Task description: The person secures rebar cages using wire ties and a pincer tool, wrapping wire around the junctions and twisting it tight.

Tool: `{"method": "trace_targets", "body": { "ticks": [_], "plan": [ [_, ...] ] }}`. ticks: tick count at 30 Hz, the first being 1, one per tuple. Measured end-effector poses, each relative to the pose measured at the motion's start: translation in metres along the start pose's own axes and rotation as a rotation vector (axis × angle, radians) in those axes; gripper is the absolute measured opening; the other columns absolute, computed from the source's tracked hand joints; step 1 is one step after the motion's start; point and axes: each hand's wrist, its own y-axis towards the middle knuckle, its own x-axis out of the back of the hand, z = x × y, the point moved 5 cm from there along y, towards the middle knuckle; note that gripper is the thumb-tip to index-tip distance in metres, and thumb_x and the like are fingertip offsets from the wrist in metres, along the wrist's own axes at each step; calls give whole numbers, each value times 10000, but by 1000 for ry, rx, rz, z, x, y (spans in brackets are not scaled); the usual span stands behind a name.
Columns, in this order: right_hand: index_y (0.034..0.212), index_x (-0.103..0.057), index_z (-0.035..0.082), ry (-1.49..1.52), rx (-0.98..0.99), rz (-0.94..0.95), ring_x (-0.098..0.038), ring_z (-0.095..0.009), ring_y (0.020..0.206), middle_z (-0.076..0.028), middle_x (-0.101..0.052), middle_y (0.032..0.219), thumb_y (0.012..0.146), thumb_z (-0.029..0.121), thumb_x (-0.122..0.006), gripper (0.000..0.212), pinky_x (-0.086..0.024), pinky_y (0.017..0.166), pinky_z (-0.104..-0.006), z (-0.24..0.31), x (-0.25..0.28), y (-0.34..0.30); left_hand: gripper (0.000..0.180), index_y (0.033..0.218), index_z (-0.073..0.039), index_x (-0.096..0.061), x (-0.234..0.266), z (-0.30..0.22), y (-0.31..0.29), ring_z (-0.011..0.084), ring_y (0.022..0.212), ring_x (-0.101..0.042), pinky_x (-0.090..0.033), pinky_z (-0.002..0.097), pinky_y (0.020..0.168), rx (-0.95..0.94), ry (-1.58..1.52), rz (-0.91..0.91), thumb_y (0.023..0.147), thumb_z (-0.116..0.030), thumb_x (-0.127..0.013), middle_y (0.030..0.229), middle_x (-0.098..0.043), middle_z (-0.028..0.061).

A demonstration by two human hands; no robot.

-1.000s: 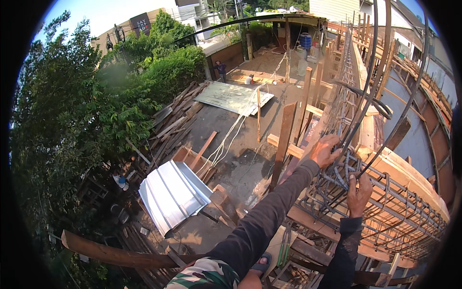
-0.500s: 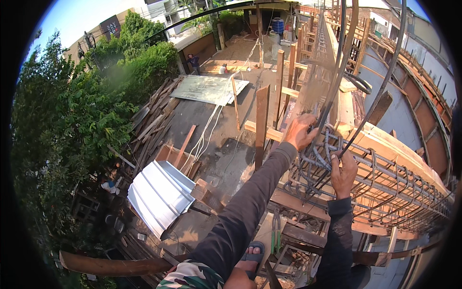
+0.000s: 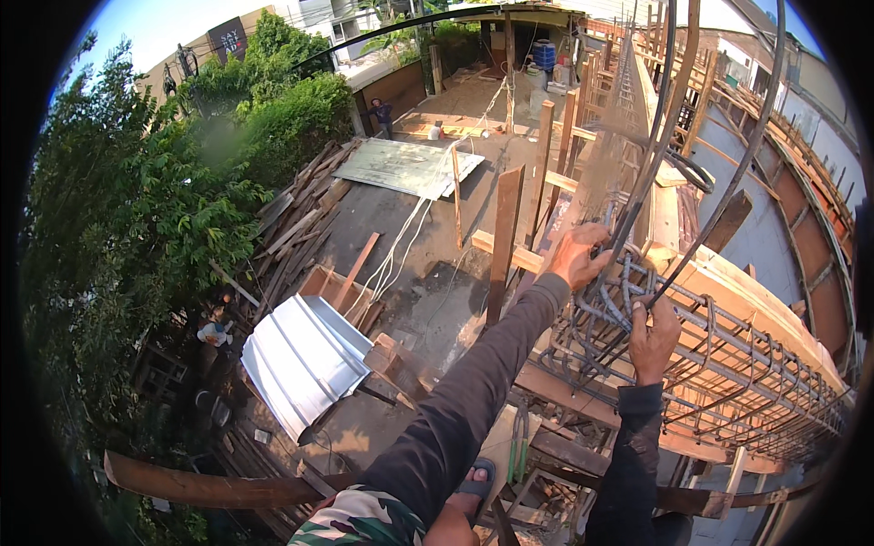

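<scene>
My left hand is closed at the foot of an upright steel reinforcing bar, its fingers curled against the metal. Lower and to the right, my right hand pinches a second long bar that slants up toward the top right. Between the hands lie bent bar ends and hooks at the corner of a rebar cage. Part of my left fingers is hidden by the steel. A pair of green-handled pincers rests upright below the cage, near my sandalled foot.
Timber formwork boards flank the cage, and wooden posts rise at its left. Far below are white metal sheeting, a pale panel, piled planks and white ropes. A person stands in the distance.
The view has shifted slightly, so the scene sits a little farther right. Both hands keep nearly the same places on the bars; my right fingers have moved a little lower.
</scene>
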Motion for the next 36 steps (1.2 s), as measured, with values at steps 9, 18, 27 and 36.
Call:
{"method": "trace_targets", "body": {
  "ticks": [9, 18, 27, 36],
  "plan": [
    [1065, -689, 32, -134, -111, 118, -661, -200, 862, -105, -702, 930, 972, 173, -566, 209, -499, 764, -356, -68, -9, -12, 251, 851, -51, -651, -34, 33, -7, 366, 1036, -545, -431, 461, 938, -3, -30, -289, 682, -204, -756, 967, -625, 148],
    [1043, -674, 23, -156, 22, 119, -622, -151, 827, -79, -672, 974, 995, 140, -521, 198, -497, 734, -285, -61, -9, -9, 279, 810, -31, -684, -27, 28, -2, 370, 934, -577, -468, 461, 841, 64, -9, -151, 595, -200, -744, 856, -620, 157],
    [922, -662, -3, -116, 27, 12, -624, -235, 738, -154, -670, 849, 881, 37, -584, 97, -479, 701, -343, -4, -1, -2, 215, 853, -9, -641, -13, 4, -1, 367, 948, -612, -487, 428, 840, 11, -4, -56, 728, -156, -735, 962, -649, 172],
    [874, -622, 1, 6, 12, -24, -605, -269, 694, -121, -601, 760, 821, -7, -594, 61, -465, 664, -355, 10, 2, 3, 325, 1067, 24, -650, -6, 7, -3, 257, 813, -657, -540, 336, 733, 32, 22, -59, 772, -96, -714, 978, -673, 156]
  ]
}}
